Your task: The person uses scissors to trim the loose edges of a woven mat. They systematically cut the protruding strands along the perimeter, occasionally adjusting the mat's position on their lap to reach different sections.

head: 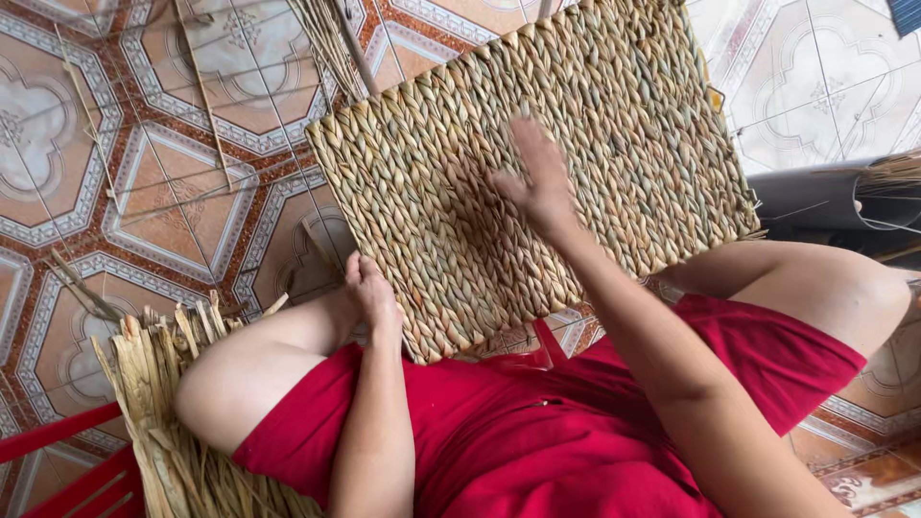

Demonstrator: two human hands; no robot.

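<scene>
Seen from the head camera, looking down: a large rectangular mat of braided straw-coloured plant fibre (537,173), tilted with one corner toward eleven o'clock, filling the centre and upper right of the view, its lower edge propped near the lap. Right hand (535,177) laid flat on the woven face just right of centre, fingers spread wide and pointing toward twelve o'clock, palm pressing the weave, gripping nothing. Left hand (372,293) at about seven o'clock from the mat's middle, curled loosely at the mat's lower left edge, fingertips touching or just under the rim; whether pinching the edge cannot be told. Red garment (537,432) across the bottom of the view, bare knees at eight and three o'clock. A bundle of dried flat straw-coloured reeds (163,403) at the lower left, just beside the left knee, partly over a red plastic frame (67,460). Patterned floor tiles in terracotta, white and grey (163,182) beneath it all, with loose thin fibre strands (206,91) scattered at ten o'clock. A dark grey rolled sheet (815,197) at three o'clock, just beside the mat's right corner.
</scene>
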